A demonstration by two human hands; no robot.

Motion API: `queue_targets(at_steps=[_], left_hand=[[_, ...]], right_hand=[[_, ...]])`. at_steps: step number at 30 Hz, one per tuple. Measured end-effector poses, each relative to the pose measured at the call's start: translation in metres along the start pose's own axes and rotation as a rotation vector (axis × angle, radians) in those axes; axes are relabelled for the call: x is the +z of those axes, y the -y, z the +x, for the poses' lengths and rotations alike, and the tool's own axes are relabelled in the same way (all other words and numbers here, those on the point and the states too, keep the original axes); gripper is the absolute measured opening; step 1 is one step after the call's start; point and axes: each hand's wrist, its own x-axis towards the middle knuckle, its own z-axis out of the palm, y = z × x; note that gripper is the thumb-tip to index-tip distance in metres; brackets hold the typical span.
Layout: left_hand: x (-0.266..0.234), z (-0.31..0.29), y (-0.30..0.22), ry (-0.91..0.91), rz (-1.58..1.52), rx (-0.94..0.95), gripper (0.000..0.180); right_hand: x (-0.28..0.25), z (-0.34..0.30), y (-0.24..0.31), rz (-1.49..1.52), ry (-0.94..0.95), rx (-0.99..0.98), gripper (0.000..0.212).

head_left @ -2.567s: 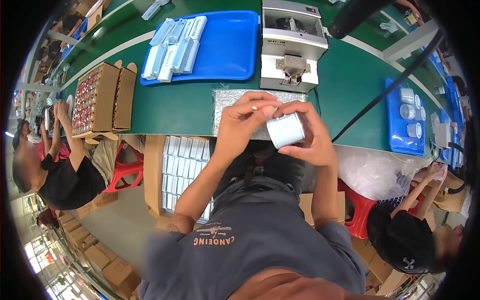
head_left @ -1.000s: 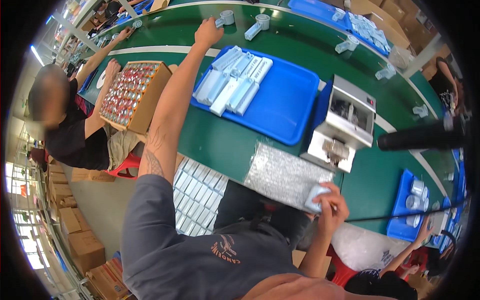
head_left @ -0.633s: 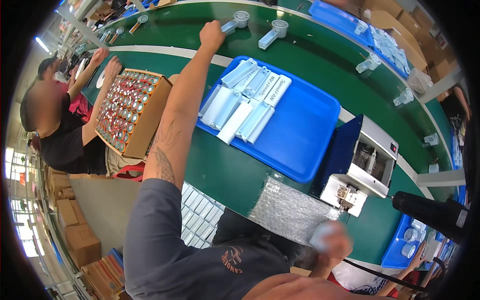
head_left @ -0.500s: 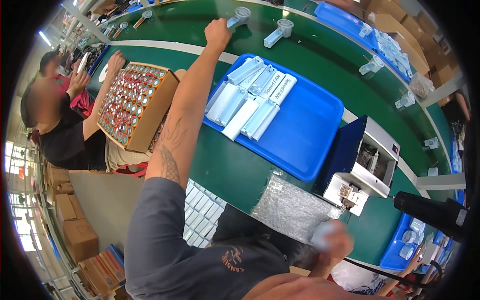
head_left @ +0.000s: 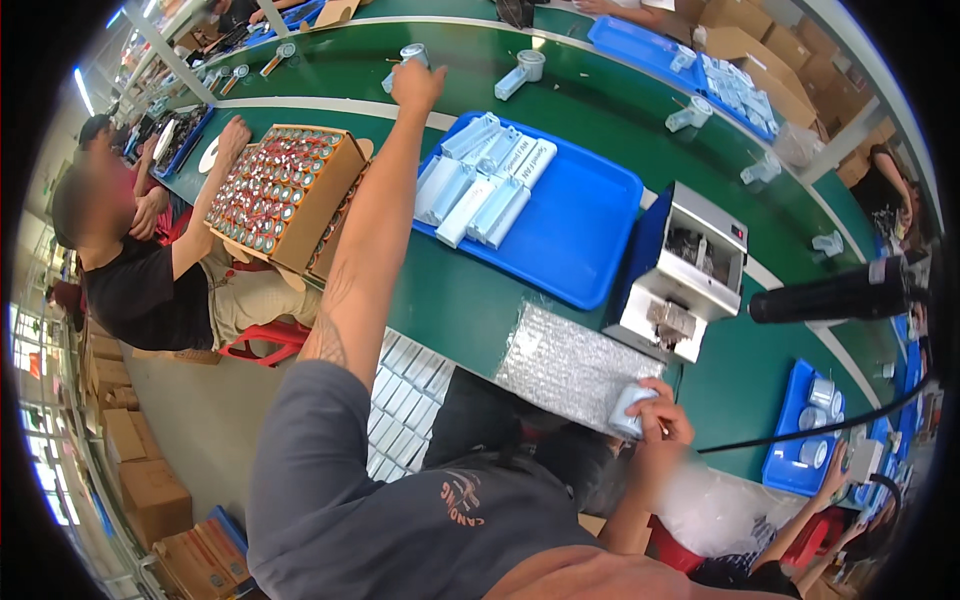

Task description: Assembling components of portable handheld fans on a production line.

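Note:
Stretched far across the bench, my left hand (head_left: 418,88) has its fingers closed on a pale blue handheld fan housing (head_left: 413,53) with a round head; the fingers partly hide its handle. My right hand (head_left: 662,418) grips a pale blue-white round fan head (head_left: 630,410) near the bench's front edge. Beneath that piece lies a sheet of bubble wrap (head_left: 560,355). Between my arms, a blue tray (head_left: 575,255) carries several pale blue fan handle shells (head_left: 480,185) at its left side.
A silver machine (head_left: 690,265) stands right of the tray, with a black cylindrical tool (head_left: 830,295) beyond it. More fan housings (head_left: 520,75) lie along the green belt (head_left: 600,105). Left of my arm, a carton of round parts with red wires (head_left: 305,230) sits beside a seated co-worker (head_left: 140,250).
My left hand has shifted left and slightly nearer, and the fan housing at it has moved left too. Housings on the belt appear further left. My right hand has risen slightly with the round piece.

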Motion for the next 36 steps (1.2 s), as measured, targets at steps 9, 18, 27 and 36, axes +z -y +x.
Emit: queue_targets(at_steps=[9, 18, 27, 36], left_hand=[[-0.140, -0.120, -0.078, 0.394, -0.126, 0.421, 0.028], [-0.107, -0.117, -0.040, 0.372, 0.232, 0.447, 0.034], [-0.245, -0.281, -0.108, 0.599, -1.032, 0.353, 0.051], [-0.258, -0.346, -0.098, 0.707, -0.966, 0.471, 0.048]], right_hand=[[0.011, 0.000, 0.015, -0.003, -0.176, 0.022, 0.007], [0.011, 0.001, -0.002, 0.072, -0.090, -0.041, 0.005], [0.028, 0.017, 0.010, -0.022, -0.081, 0.081, 0.011], [0.057, 0.037, 0.004, -0.083, -0.253, 0.070, 0.009]])
